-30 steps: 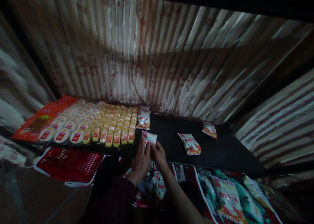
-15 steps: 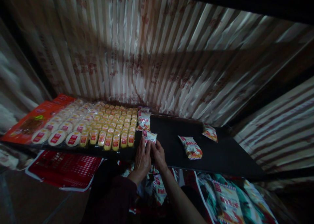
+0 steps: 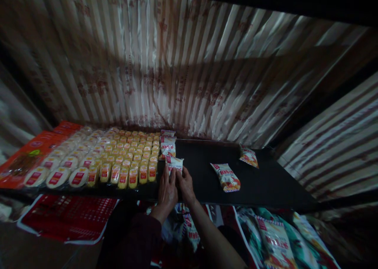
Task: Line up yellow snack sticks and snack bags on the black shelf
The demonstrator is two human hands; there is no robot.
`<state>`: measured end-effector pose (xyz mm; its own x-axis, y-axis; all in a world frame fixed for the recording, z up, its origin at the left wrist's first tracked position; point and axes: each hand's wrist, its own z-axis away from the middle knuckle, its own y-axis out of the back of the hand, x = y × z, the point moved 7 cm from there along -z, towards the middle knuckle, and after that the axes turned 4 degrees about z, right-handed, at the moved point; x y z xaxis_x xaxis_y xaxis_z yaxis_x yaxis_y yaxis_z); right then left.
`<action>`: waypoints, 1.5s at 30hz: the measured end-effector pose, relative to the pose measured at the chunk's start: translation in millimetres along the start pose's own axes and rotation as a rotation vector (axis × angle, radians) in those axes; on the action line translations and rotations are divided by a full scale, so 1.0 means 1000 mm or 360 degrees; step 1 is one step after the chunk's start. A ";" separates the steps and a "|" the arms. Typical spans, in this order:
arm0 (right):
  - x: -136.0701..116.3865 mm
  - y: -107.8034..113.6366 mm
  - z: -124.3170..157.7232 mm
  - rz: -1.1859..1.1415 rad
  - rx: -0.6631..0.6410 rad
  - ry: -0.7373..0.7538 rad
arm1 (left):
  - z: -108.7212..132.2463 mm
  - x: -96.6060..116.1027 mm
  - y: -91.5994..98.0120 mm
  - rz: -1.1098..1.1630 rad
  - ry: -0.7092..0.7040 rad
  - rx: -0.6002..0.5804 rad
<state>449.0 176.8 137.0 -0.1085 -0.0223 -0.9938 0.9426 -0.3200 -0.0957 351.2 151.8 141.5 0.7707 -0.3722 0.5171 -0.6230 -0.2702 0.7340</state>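
A small white snack packet (image 3: 175,163) with red print lies at the near side of the black shelf (image 3: 195,159). My left hand (image 3: 168,191) holds its left and near side. From the right, my right hand (image 3: 185,185) grips the same packet, fingers partly bent and close to the left hand. Just behind it, in line, lies a like packet (image 3: 168,146) with striped ends, and part of one more shows farther back. To their left stand rows of yellow wrapped cakes (image 3: 133,175).
Round white wrapped cakes (image 3: 59,177) and orange packages (image 3: 29,155) fill the left end. Two loose packets, one nearer (image 3: 226,177) and one farther back (image 3: 249,156), lie on the right. Below are bags of packets (image 3: 276,239) and a red printed sheet (image 3: 67,218). Corrugated sheeting (image 3: 183,72) backs the shelf.
The view has shifted slightly, so the shelf goods sit a little farther left in the picture. Both hands stay on the same packet, which lies in about the same place on the shelf.
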 end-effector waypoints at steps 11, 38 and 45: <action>0.004 0.002 -0.008 0.0038 -0.0042 0.0039 | -0.011 -0.002 0.000 0.0055 0.0022 0.0002; -0.004 0.012 0.003 -0.0319 -0.0247 -0.0003 | -0.009 0.005 0.001 0.0324 0.0131 -0.0014; -0.005 0.018 0.010 -0.0335 -0.0164 -0.0100 | -0.010 0.002 -0.001 0.0381 0.0355 0.0007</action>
<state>463.0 162.0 140.7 -0.3223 -0.0253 -0.9463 0.9241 -0.2252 -0.3087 355.1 160.2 146.1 0.6123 -0.2224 0.7587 -0.7902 -0.2028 0.5782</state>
